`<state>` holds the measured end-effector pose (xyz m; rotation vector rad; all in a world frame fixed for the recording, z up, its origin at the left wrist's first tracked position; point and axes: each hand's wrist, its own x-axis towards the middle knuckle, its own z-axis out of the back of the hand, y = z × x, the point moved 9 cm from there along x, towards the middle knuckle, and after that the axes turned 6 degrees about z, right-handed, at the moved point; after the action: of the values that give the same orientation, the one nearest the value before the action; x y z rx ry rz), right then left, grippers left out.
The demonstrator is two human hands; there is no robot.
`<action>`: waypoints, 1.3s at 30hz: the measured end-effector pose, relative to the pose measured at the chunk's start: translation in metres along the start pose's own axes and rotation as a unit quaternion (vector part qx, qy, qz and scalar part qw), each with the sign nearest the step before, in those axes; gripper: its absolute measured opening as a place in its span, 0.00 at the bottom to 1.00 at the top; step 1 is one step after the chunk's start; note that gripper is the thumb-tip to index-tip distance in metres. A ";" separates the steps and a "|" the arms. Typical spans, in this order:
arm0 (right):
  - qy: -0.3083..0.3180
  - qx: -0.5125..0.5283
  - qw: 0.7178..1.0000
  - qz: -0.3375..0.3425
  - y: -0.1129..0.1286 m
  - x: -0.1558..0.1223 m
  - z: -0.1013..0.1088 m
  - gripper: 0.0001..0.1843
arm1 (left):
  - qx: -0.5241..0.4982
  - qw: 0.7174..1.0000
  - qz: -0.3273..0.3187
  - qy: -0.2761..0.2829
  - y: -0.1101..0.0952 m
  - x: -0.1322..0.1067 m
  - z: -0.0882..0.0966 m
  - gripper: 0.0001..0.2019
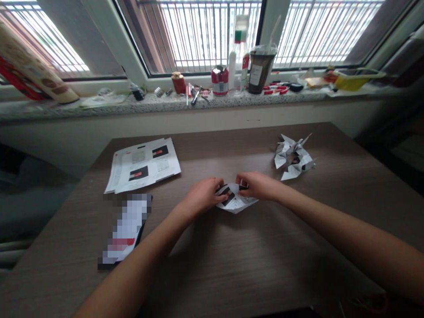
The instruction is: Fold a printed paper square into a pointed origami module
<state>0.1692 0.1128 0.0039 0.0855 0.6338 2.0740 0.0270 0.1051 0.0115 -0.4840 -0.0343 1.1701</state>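
A folded sheet of printed paper (236,203) is held between my two hands over the middle of the brown table (212,269). My left hand (207,194) pinches its left side, thumb in front and fingers behind. On the right, my right hand (256,185) grips the upper edge with curled fingers. The paper has dark printed patches and a point toward me. Part of its back edge is hidden by my fingers. Beyond my right hand lies a spiky folded-paper piece (293,158) with several points.
Printed sheets (145,165) lie stacked at the back left, with a phone (126,229), its screen blurred, in front. On the granite windowsill (159,106) stand a red can (220,81), a bottle (236,62), a dark drink cup (261,70) and a yellow container (353,80).
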 end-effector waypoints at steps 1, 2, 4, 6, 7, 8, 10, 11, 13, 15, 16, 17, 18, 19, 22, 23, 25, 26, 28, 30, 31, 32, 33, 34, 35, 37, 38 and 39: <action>-0.007 0.006 1.000 0.003 0.000 -0.001 0.000 0.13 | -0.011 1.000 -0.003 0.003 0.001 0.000 0.000 0.12; -0.014 0.013 1.000 0.006 0.000 -0.002 -0.001 0.12 | -0.022 1.000 -0.005 0.005 0.001 0.001 0.000 0.12; -0.025 0.026 0.999 0.010 0.000 -0.004 -0.002 0.10 | -0.041 0.999 -0.011 0.013 0.003 0.000 -0.001 0.12; -0.032 0.038 0.999 0.015 0.000 -0.007 -0.003 0.09 | -0.056 0.998 -0.018 0.022 0.004 0.000 -0.002 0.12; -0.037 0.048 0.998 0.019 0.000 -0.009 -0.004 0.09 | -0.063 0.997 -0.022 0.025 0.004 -0.001 -0.002 0.12; -0.042 0.060 0.997 0.023 0.000 -0.010 -0.004 0.09 | -0.071 0.997 -0.024 0.031 0.005 -0.001 -0.002 0.12; -0.057 0.091 0.994 0.036 0.001 -0.013 -0.003 0.08 | -0.088 0.995 -0.031 0.046 0.005 -0.003 -0.002 0.13; -0.065 0.107 0.991 0.042 0.001 -0.014 -0.003 0.08 | -0.098 0.993 -0.034 0.056 0.005 -0.003 -0.003 0.13; -0.072 0.129 0.988 0.050 0.001 -0.015 -0.004 0.07 | -0.119 0.989 -0.043 0.081 0.006 -0.003 -0.003 0.14; -0.073 0.142 0.986 0.051 -0.001 -0.016 -0.006 0.07 | -0.142 0.982 -0.055 0.113 0.006 -0.004 -0.004 0.15; -0.073 0.147 0.985 0.050 -0.002 -0.017 -0.007 0.07 | -0.153 0.978 -0.061 0.130 0.006 -0.005 -0.005 0.16; -0.074 0.153 0.984 0.051 -0.003 -0.017 -0.008 0.07 | -0.164 0.973 -0.068 0.147 0.006 -0.005 -0.006 0.17; -0.076 0.160 0.983 0.052 -0.003 -0.017 -0.009 0.08 | -0.175 0.969 -0.073 0.161 0.006 -0.006 -0.007 0.17; -0.078 0.167 0.981 0.055 -0.003 -0.018 -0.009 0.08 | -0.185 0.964 -0.077 0.172 0.007 -0.006 -0.008 0.18; -0.084 0.181 0.978 0.064 -0.001 -0.020 -0.010 0.08 | -0.210 0.956 -0.079 0.187 0.009 -0.006 -0.011 0.18; -0.086 0.182 0.977 0.065 -0.001 -0.020 -0.011 0.08 | -0.215 0.956 -0.076 0.186 0.010 -0.006 -0.013 0.18; -0.091 0.177 0.978 0.065 -0.002 -0.021 -0.011 0.07 | -0.215 0.957 -0.074 0.182 0.011 -0.006 -0.015 0.18; -0.093 0.174 0.978 0.065 -0.002 -0.021 -0.011 0.07 | -0.213 0.957 -0.075 0.179 0.011 -0.006 -0.015 0.18; -0.096 0.169 0.979 0.065 -0.003 -0.021 -0.012 0.06 | -0.210 0.958 -0.079 0.178 0.009 -0.008 -0.013 0.18; -0.096 0.171 0.979 0.063 -0.003 -0.022 -0.012 0.07 | -0.208 0.957 -0.085 0.186 0.007 -0.010 -0.011 0.18; -0.095 0.174 0.978 0.062 -0.004 -0.022 -0.013 0.07 | -0.206 0.955 -0.091 0.195 0.006 -0.012 -0.010 0.19; -0.094 0.177 0.978 0.061 -0.004 -0.023 -0.013 0.07 | -0.205 0.952 -0.098 0.204 0.005 -0.013 -0.009 0.19; -0.095 0.179 0.977 0.061 -0.003 -0.023 -0.012 0.07 | -0.204 0.949 -0.108 0.214 0.004 -0.015 -0.008 0.20; -0.097 0.178 0.977 0.062 -0.003 -0.024 -0.012 0.06 | -0.202 0.946 -0.118 0.223 0.003 -0.016 -0.008 0.20; -0.099 0.176 0.977 0.062 -0.002 -0.025 -0.011 0.06 | -0.199 0.945 -0.124 0.228 0.003 -0.017 -0.008 0.21; -0.100 0.172 0.978 0.062 -0.002 -0.026 -0.010 0.06 | -0.189 0.945 -0.129 0.232 0.005 -0.018 -0.009 0.21; -0.099 0.172 0.978 0.060 -0.002 -0.027 -0.011 0.05 | -0.183 0.948 -0.129 0.227 0.005 -0.017 -0.009 0.21; -0.098 0.173 0.978 0.056 -0.002 -0.027 -0.011 0.05 | -0.176 0.952 -0.127 0.217 0.006 -0.016 -0.009 0.20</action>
<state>0.1829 0.0877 -0.0018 0.5299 0.8755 2.0105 0.0177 0.0896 0.0044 -1.0153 0.0753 0.7858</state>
